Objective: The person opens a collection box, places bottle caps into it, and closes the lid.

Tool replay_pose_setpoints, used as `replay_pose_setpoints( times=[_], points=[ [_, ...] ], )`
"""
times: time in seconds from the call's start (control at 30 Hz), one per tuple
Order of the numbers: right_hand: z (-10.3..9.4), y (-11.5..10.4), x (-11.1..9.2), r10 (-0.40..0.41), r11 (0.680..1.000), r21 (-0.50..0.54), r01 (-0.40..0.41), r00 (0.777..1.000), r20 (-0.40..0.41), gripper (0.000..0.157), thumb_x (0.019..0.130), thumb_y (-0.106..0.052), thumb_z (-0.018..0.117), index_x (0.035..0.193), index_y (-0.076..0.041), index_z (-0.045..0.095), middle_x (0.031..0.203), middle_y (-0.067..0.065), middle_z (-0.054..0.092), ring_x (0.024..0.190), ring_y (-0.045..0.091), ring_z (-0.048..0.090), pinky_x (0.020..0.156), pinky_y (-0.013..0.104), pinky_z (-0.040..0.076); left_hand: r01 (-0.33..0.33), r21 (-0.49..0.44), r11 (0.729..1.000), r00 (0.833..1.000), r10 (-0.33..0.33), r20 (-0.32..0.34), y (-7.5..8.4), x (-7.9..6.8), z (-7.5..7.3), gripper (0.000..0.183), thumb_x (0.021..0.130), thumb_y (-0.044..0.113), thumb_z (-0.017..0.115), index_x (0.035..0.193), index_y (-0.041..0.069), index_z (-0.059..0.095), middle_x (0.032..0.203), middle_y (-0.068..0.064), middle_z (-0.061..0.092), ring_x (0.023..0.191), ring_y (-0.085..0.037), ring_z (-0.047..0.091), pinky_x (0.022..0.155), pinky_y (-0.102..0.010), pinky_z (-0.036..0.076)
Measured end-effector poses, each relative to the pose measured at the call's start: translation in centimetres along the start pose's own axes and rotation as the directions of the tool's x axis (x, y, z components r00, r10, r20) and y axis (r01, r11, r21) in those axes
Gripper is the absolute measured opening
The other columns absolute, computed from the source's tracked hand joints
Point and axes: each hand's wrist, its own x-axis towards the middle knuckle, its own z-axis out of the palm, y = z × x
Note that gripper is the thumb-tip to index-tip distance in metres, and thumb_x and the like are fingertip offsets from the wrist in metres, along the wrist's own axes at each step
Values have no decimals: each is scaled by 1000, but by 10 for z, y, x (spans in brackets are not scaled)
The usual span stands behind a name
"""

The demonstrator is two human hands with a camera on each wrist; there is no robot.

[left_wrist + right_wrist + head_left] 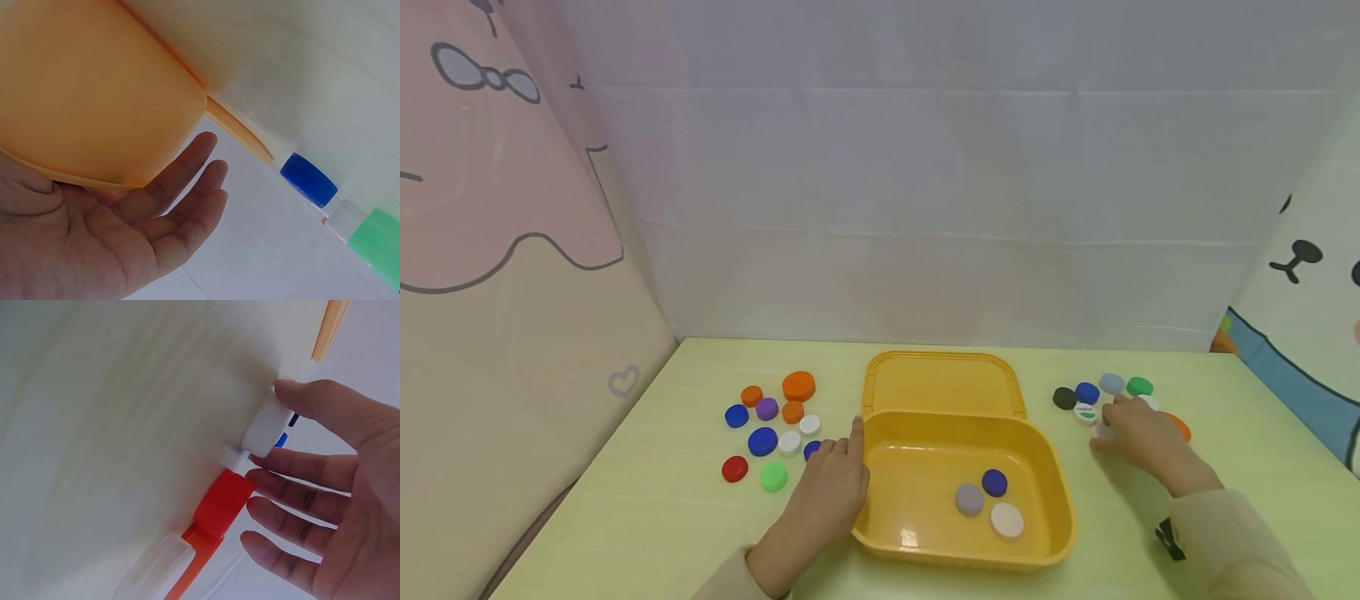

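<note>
A yellow plastic box [880, 546] stands at the front middle, with a purple-blue, a grey and a cream bottle cap [1007, 521] on its floor. My left hand [829, 492] holds its left rim, index finger stretched along the edge and the thumb side over it; in the left wrist view the other fingers [187, 231] lie bent outside the wall. On the right, my right hand [1146, 442] pinches a white bottle cap [267, 425] between thumb and index finger, low at the tabletop. Its other fingers are spread near a red cap [225, 503].
Behind the box lies its flat yellow lid [943, 383]. Several coloured caps, among them a red cap [735, 468] and a light green cap [773, 477], are scattered left. Around the right hand are a black cap [1064, 398], a green cap [1140, 386] and an orange cap [1180, 427].
</note>
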Motion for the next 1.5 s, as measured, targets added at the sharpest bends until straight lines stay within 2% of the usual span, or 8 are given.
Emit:
replay_pose_setpoints(
  times=[0.33, 0.57, 0.73, 1.03, 1.27, 1.5],
  points=[
    [-3, 0, -1, 3, 1000, -17, -3, 999, 39, 23, 77, -24, 65, 71, -5, 54, 69, 5, 42, 65, 21, 39, 53, 29, 32, 10, -9, 1000, 1000, -9, 19, 1, 0, -2, 52, 92, 17, 44, 138, -3, 31, 103, -15, 61, 94, -27, 53, 85, -38, 45],
    [-1, 1, -1, -7, 1000, -11, 7, 1000, -30, 21, 77, -24, 62, 69, -8, 52, 69, 4, 43, 64, 20, 40, 51, 30, 31, 0, -1, 1000, 1000, 0, 10, 1, 0, -2, 51, 92, 16, 44, 138, -4, 32, 102, -15, 61, 93, -27, 53, 83, -38, 45],
    [-2, -2, -1, -46, 997, -59, 40, 994, -98, 22, 74, -26, 67, 73, -8, 56, 71, 2, 48, 62, 17, 40, 50, 29, 33, 4, -3, 1000, 1000, -4, 12, 2, 0, -3, 51, 92, 16, 44, 138, -4, 32, 102, -15, 61, 93, -27, 53, 83, -38, 45],
    [-23, -28, -5, -91, 991, -109, 80, 990, -106, 27, 75, -30, 70, 81, -7, 57, 75, 4, 48, 65, 19, 41, 51, 31, 39, 9, 8, 1000, 1000, -9, 11, 2, 0, -1, 51, 92, 16, 44, 138, -3, 32, 101, -15, 61, 93, -27, 53, 83, -38, 45],
    [-34, -52, -8, -145, 981, -157, 115, 970, -193, 28, 74, -30, 71, 83, -6, 59, 77, 3, 53, 67, 18, 41, 50, 25, 35, 15, -9, 1000, 1000, -14, 13, 2, 0, -2, 52, 92, 17, 44, 138, -2, 32, 103, -15, 61, 94, -27, 53, 85, -38, 45],
    [-41, -72, -11, -244, 957, -219, 188, 933, -266, 28, 72, -30, 72, 84, -6, 61, 76, 2, 52, 65, 18, 42, 53, 26, 35, 6, -8, 1000, 1000, -6, 9, 1, 0, -1, 52, 92, 17, 44, 138, -3, 32, 102, -15, 61, 93, -26, 53, 83, -38, 45]
  ],
)
